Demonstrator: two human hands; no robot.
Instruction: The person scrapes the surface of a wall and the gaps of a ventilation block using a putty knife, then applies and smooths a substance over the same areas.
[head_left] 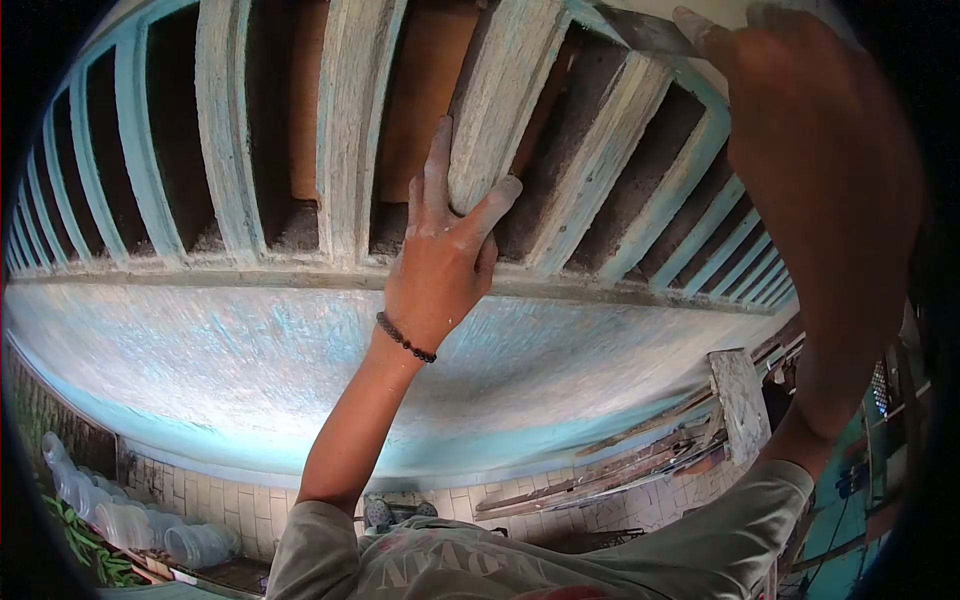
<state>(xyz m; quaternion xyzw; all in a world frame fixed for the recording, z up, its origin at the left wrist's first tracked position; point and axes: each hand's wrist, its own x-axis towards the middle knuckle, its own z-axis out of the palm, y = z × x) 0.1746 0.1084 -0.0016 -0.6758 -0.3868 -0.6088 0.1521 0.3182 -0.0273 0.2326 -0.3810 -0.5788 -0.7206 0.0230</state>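
My left hand (437, 250), dusty at the fingertips and with a dark beaded bracelet (405, 340) at the wrist, rests on the foot of a worn upright slat (505, 100). Its fingers are spread, some along the slat's left side and one on the right. At the upper right, my right hand (790, 80) is closed on a scraper with a flat grey blade (650, 32). The blade lies against the top rail above the slats; its handle is hidden by the hand. Several middle slats show bare, scraped surfaces, while outer slats (140, 130) keep light blue paint.
Below the slats runs a ledge (300, 277) over a patchy blue-white wall (250, 350). Long wooden strips (610, 470) and a weathered board (740, 405) lean at lower right. Clear plastic containers (130, 520) stand at lower left, beside tiled floor (250, 505).
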